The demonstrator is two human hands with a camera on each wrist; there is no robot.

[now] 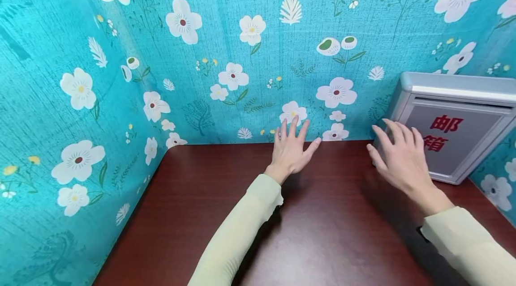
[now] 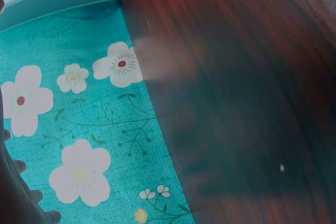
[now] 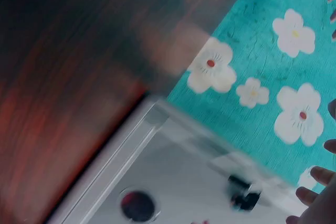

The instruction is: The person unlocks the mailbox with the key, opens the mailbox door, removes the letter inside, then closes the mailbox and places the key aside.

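A silver-grey metal mailbox (image 1: 463, 125) with red characters on its front and a slot near the top stands at the right end of the table (image 1: 225, 187), by the wall. My right hand (image 1: 403, 160) is raised in front of its left edge, fingers apart and slightly bent, holding nothing. In the right wrist view the mailbox (image 3: 173, 161) lies close below, with a round dark spot on it. Over the table's back edge my left hand (image 1: 289, 151) is stretched out, fingers spread, nothing in it. Its fingers (image 2: 37, 195) show at the left wrist view's border.
A turquoise flowered cloth (image 1: 242, 53) covers the wall behind the table and the side at the left (image 1: 36, 120). The table top is dark reddish wood with a rounded back left corner. Both forearms wear pale green sleeves (image 1: 238, 232).
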